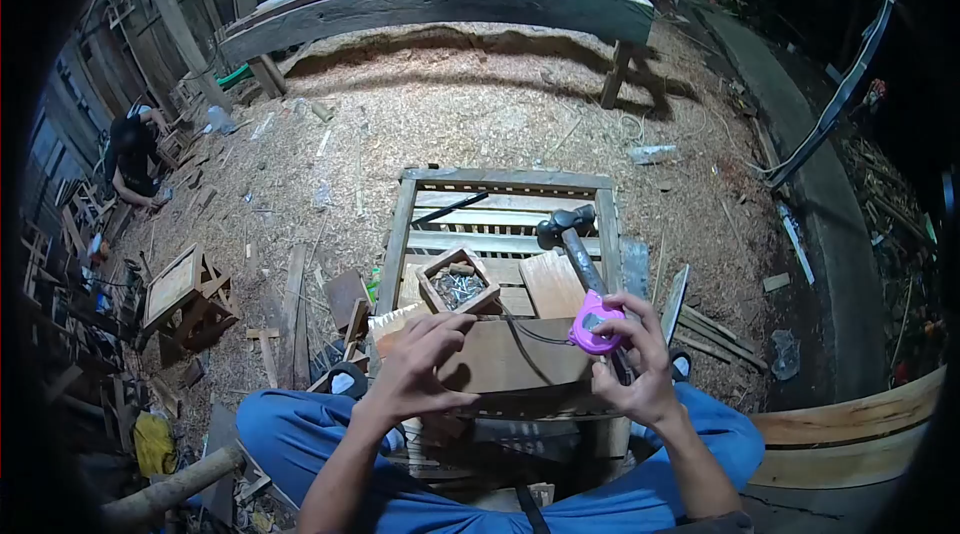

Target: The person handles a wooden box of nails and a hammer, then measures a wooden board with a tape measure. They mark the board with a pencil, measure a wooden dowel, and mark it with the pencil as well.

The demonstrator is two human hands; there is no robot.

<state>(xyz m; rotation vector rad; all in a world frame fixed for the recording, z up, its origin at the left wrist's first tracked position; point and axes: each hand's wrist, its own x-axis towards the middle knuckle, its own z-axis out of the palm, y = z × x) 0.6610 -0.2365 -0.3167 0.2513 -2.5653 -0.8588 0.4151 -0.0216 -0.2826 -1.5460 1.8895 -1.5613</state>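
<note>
A pink tape measure (597,324) is in my right hand (643,359), gripped between thumb and fingers. A dark cord-like strip curves from near it over the wooden board (525,354) in front of me. My left hand (425,364) hovers at the board's left end, thumb and curved fingers apart, with nothing in them. A hammer (577,252) lies with its head away from me, and its handle runs down behind the tape measure and right hand. Beyond the board, a wooden box of nails (460,284) sits beside a light wood piece (552,284).
These things rest on a slatted wooden frame (505,177) between my knees. A small wooden stool-like piece (175,294) stands left. Another person (135,154) crouches farther left. A long workbench (440,9) spans the back, over ground strewn with wood shavings (430,124).
</note>
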